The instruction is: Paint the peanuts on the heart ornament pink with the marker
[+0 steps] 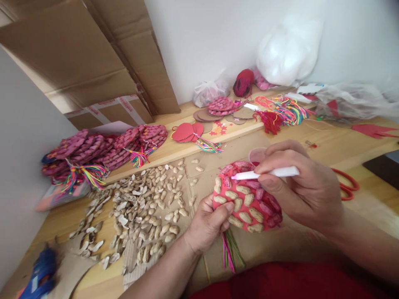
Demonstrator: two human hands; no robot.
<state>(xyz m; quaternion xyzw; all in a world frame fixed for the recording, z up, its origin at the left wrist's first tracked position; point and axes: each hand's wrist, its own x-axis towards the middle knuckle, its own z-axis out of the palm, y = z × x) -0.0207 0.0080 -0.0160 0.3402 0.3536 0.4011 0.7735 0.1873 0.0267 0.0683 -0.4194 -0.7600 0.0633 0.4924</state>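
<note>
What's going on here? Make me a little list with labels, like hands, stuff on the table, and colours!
left hand: holds red disc by its edge
right hand: holds white brush, tip on the disc
disc: part-covered in peanut shells, some painted pink
table: loose peanut shells, finished pink discs, coloured tassels, red scissors

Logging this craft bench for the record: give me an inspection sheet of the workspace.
Surface: wooden table, cardboard under the work.
Job's things: red disc covered in peanut shells, some painted pink; white brush.
Clutter: loose peanut shells, finished pink discs, coloured threads, red scissors.
Hands: left hand grips the disc's edge; right hand holds the brush.
Cables: nothing seen.
Surroundings: white wall, cardboard boxes, plastic bags.
</note>
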